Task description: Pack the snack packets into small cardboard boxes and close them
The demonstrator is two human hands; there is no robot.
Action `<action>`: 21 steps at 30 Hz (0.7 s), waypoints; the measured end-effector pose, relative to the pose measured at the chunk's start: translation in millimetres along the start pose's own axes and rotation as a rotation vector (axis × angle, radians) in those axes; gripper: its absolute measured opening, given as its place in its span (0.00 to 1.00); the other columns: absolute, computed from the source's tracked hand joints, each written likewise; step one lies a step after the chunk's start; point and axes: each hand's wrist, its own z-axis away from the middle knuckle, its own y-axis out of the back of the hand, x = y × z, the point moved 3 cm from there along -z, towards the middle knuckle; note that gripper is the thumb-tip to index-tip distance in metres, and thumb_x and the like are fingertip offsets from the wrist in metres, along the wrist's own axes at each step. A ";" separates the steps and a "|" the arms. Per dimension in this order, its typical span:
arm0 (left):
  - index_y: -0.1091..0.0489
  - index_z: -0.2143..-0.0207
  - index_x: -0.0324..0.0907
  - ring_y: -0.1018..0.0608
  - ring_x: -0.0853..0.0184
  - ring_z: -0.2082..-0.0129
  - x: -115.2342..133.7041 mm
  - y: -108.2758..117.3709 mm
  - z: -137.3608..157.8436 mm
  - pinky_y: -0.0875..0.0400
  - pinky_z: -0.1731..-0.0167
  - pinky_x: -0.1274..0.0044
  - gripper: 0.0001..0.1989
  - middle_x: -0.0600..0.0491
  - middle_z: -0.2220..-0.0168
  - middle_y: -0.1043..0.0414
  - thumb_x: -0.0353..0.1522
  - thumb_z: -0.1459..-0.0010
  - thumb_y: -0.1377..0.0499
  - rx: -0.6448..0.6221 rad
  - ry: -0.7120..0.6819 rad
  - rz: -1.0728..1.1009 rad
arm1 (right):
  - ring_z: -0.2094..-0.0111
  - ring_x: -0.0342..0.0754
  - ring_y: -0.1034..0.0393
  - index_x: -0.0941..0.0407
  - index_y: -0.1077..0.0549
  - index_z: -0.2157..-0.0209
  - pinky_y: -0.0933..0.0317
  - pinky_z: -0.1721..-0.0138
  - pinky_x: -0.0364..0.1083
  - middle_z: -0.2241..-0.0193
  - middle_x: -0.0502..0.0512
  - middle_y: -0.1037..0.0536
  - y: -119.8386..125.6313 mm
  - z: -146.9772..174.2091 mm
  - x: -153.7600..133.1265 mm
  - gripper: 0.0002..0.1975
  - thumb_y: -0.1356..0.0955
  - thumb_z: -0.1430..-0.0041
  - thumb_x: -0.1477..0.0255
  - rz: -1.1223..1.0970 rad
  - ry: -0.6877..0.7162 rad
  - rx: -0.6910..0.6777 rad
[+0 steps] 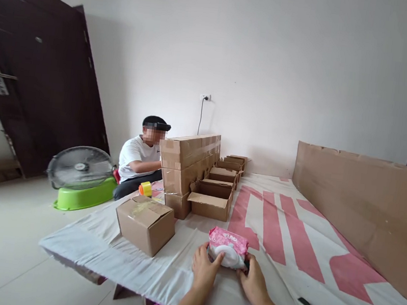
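Packet (229, 240), pink and white, is at the near middle, over the cloth (174, 267), right of the closed carton (146, 222). Left hand (205, 267) and right hand (252, 280) grasp opposite sides; even, light finger pressure suits its seemingly soft wrap.

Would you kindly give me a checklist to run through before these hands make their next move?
1. Left hand on the pink pack: ok, gripping one end.
2. Right hand on the pack: ok, gripping the other end.
3. Top of the nearest open box: ok, open.
4. That box's bottom: cannot tell, hidden from view.
5. Tape roll beside the hands: not ok, it lies beyond the separate carton.
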 end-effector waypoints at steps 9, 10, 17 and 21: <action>0.45 0.36 0.48 0.50 0.46 0.32 25.9 -0.4 30.4 0.50 0.38 0.52 0.33 0.43 0.32 0.52 0.33 0.43 0.41 0.050 -0.570 -0.378 | 0.61 0.55 0.29 0.55 0.27 0.65 0.35 0.57 0.52 0.65 0.57 0.24 7.3 4.0 12.9 0.10 0.32 0.52 0.72 0.141 0.005 -0.071; 0.45 0.36 0.54 0.51 0.46 0.32 30.7 -4.0 32.9 0.51 0.38 0.49 0.33 0.48 0.32 0.51 0.31 0.43 0.42 -0.030 -0.661 -0.449 | 0.62 0.55 0.29 0.54 0.27 0.64 0.35 0.57 0.52 0.66 0.57 0.24 7.4 4.1 12.9 0.10 0.32 0.52 0.72 0.148 0.004 -0.080; 0.46 0.36 0.60 0.45 0.48 0.33 44.1 -12.2 -1.7 0.37 0.46 0.49 0.36 0.50 0.33 0.45 0.24 0.43 0.45 -0.288 -0.640 -0.736 | 0.58 0.54 0.29 0.56 0.27 0.63 0.36 0.53 0.51 0.62 0.58 0.25 6.6 7.8 10.5 0.11 0.34 0.52 0.72 0.166 -0.013 -0.141; 0.41 0.38 0.61 0.46 0.51 0.33 35.5 -9.1 -58.6 0.41 0.42 0.50 0.35 0.52 0.34 0.44 0.21 0.44 0.47 -0.214 -0.522 -0.700 | 0.59 0.54 0.29 0.55 0.28 0.65 0.36 0.54 0.50 0.63 0.58 0.25 9.4 7.4 8.5 0.10 0.35 0.52 0.71 0.188 -0.029 -0.172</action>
